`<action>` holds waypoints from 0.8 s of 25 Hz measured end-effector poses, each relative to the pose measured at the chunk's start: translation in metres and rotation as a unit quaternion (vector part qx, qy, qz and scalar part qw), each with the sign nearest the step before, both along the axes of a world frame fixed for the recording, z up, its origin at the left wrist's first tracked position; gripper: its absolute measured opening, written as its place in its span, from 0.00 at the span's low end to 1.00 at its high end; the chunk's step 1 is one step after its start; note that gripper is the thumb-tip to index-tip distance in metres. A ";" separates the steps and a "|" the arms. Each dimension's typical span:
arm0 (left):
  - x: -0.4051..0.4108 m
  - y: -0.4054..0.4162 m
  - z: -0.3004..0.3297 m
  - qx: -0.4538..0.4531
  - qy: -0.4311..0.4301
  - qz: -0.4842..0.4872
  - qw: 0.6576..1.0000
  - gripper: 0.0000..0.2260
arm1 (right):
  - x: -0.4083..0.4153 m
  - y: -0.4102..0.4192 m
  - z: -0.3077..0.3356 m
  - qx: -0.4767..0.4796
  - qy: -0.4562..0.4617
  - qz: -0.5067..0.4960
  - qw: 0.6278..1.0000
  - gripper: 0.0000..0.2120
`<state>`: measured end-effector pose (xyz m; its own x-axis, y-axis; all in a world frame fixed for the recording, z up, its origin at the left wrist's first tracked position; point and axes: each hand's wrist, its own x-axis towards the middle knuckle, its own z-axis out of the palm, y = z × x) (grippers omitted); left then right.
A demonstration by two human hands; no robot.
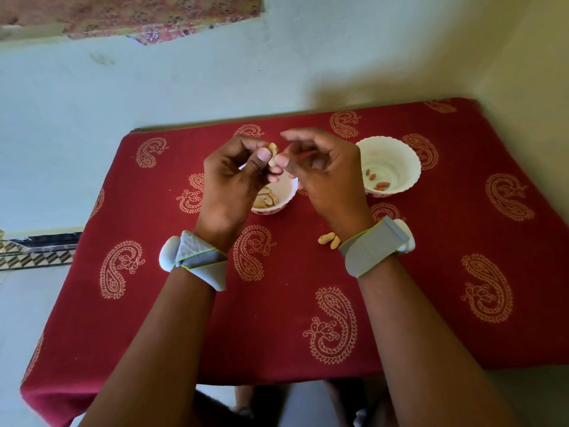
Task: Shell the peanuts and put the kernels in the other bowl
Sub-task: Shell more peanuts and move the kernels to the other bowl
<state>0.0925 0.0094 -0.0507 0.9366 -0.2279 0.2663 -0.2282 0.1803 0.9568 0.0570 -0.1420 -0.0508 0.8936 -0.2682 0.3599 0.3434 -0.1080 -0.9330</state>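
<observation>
So there's a table with a dark red cloth printed with tan paisley shapes (400, 303) filling most of the scene, pushed up against a pale green wall (154, 94) at 12 o'clock. Both forearms come up from 6 o'clock, each with a grey fabric wristband with a white plastic pod (197, 260) strapped on.

The left hand (234, 180) and right hand (323, 177) meet just above the middle of the table, wrists bent inward, backs facing up. Between them is a pale tan peanut shell (272, 154), standing roughly upright. The left thumb and curled fingers pinch it from the 9 o'clock side. The right thumb and a finger nip it from 3 o'clock, the rest of those fingers loosely arched above.

Right under the hands sits a small white scalloped bowl with broken shells in it (277, 198), partly hidden by the left hand. Out at 2 o'clock is a second white scalloped bowl (400, 152) holding a few reddish kernels (380, 185). Two whole unshelled peanuts (329, 240) lie on the cloth, just beside the right wrist.
</observation>
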 end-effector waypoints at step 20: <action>-0.004 0.008 0.011 0.088 -0.043 0.007 0.995 0.19 | 0.007 0.014 -0.009 -0.039 -0.028 -0.032 0.998 0.09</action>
